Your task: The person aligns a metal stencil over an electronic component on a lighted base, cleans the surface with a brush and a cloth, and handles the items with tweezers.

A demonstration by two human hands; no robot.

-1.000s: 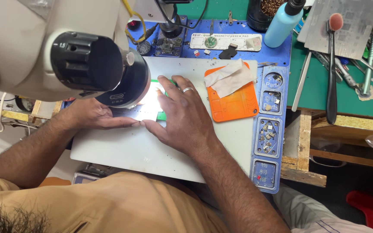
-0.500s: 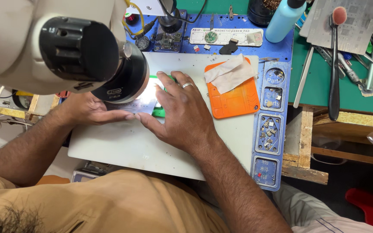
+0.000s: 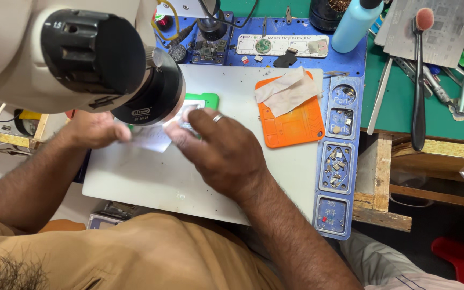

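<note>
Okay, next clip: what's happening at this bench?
A person sits at a repair bench, working with both hands under a microscope head. The right hand and left hand hold a pale, blurred sheet or wipe over a green holder on the white work mat, lit from above. What lies under the sheet is hidden. An orange pad with a crumpled wipe sits to the right, beside blue parts trays.

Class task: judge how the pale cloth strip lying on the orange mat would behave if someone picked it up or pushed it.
The pale cloth strip looks thin and creased, so it would probably droop limply when lifted. It seems very light, and a push would likely crumple or slide it across the orange mat. Lying flat, it should neither roll nor tip.
</note>
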